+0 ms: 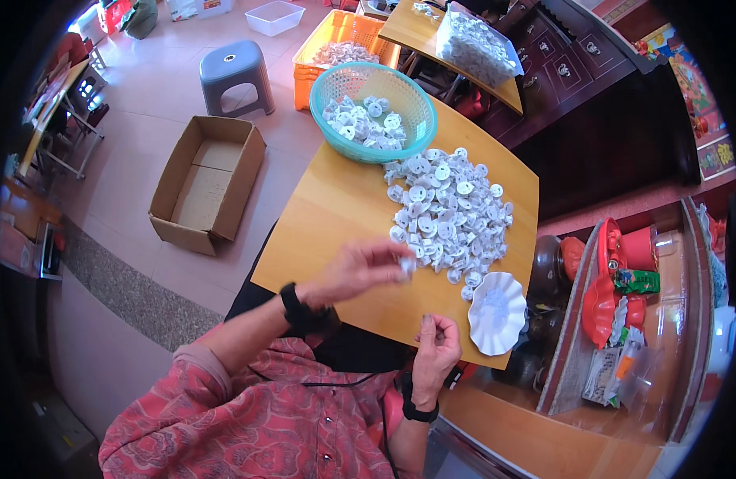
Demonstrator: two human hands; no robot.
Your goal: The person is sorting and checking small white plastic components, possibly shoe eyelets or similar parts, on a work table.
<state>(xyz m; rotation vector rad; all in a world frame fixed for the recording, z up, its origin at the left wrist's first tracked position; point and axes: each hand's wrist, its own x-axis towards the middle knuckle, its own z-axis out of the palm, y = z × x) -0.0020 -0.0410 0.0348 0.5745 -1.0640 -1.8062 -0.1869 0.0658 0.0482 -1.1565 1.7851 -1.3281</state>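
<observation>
Yellow wooden table (328,211) bears heaped white plastic parts (452,214); pink tiled floor (164,76) beyond. Left hand (358,270) pinches one blurred part (407,267); right hand (437,348), grip unclear.

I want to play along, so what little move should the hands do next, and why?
Maybe bring the small white piece in the left hand to the right hand: it is held above the table, and the partly curled right hand is close by. Whether that hand pinches anything is unclear.
</observation>
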